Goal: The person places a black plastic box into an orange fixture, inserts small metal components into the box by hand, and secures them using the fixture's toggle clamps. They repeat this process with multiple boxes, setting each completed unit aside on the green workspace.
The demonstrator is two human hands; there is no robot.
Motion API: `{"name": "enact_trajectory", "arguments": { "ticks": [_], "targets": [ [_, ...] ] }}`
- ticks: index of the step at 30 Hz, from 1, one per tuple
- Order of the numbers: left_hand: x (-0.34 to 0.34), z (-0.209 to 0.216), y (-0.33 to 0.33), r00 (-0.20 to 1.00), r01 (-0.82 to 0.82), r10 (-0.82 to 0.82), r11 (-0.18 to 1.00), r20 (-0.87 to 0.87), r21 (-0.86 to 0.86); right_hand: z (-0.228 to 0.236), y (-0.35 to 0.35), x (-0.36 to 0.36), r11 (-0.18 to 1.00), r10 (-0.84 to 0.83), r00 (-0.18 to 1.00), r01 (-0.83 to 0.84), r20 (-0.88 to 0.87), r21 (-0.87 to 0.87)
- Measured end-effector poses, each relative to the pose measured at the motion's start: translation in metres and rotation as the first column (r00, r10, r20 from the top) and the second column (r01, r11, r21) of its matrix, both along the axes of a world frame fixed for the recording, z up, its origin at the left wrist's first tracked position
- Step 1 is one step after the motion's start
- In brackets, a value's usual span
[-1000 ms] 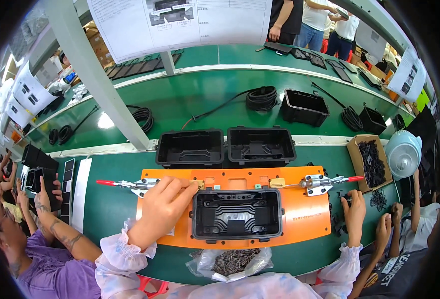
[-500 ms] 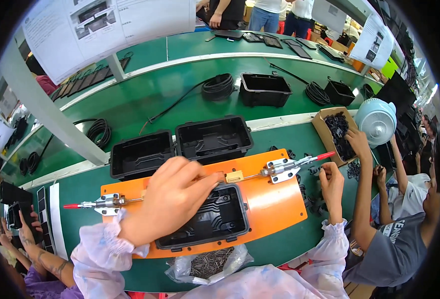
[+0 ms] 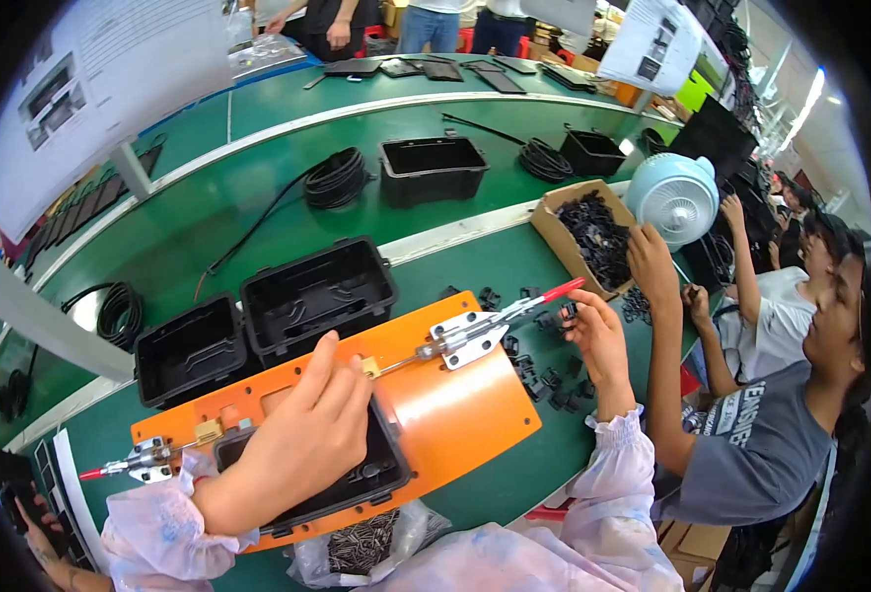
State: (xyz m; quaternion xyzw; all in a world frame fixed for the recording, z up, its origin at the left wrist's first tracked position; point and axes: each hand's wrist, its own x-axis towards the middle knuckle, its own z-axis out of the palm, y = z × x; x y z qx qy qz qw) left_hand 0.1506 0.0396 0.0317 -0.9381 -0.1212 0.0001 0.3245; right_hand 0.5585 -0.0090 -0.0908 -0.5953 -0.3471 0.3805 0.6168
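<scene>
My left hand (image 3: pixel 309 424) reaches over a black plastic box (image 3: pixel 388 474) seated in an orange fixture plate (image 3: pixel 475 414). Its fingers are pressed together above the box's upper rim; whatever they may pinch is hidden. Beside them is a brass-coloured block (image 3: pixel 369 367) on the rod of a red-handled toggle clamp (image 3: pixel 465 338). My right hand (image 3: pixel 601 345) pinches a small black plastic clip (image 3: pixel 568 312) just below the red handle tip. Another toggle clamp (image 3: pixel 149 460) sits at the plate's left end. Several loose black clips (image 3: pixel 554 385) lie between the plate and my right hand.
Two black boxes (image 3: pixel 317 296) stand behind the plate. A cardboard box of black parts (image 3: pixel 554 232) and a blue fan (image 3: pixel 674 200) are at right, where a co-worker's hand (image 3: pixel 653 261) reaches in. A bag of screws (image 3: pixel 362 543) lies in front.
The view has swung right, so the bench appears shifted left. My left hand has drawn back from the right clamp's block to over the box. My right hand is now beside the red handle tip.
</scene>
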Motion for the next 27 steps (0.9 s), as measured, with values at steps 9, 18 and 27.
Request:
{"name": "enact_trajectory", "arguments": {
  "ticks": [9,18,27],
  "targets": [
    [-0.024,0.002,0.001,0.976,-0.103,0.161,0.935,0.147,-0.339,0.032,-0.012,-0.007,0.984,0.104,0.942,-0.049,-0.320,0.173],
    [-0.109,0.003,-0.018,0.618,-0.209,0.502,0.847,0.605,-0.489,0.075,-0.013,-0.023,0.999,-0.008,0.809,0.035,0.588,-0.033],
    [-0.127,-0.015,-0.018,0.507,-0.262,0.539,0.840,0.673,-0.475,0.123,0.018,-0.130,0.841,0.460,0.806,-0.530,0.372,0.109]
  ]
}}
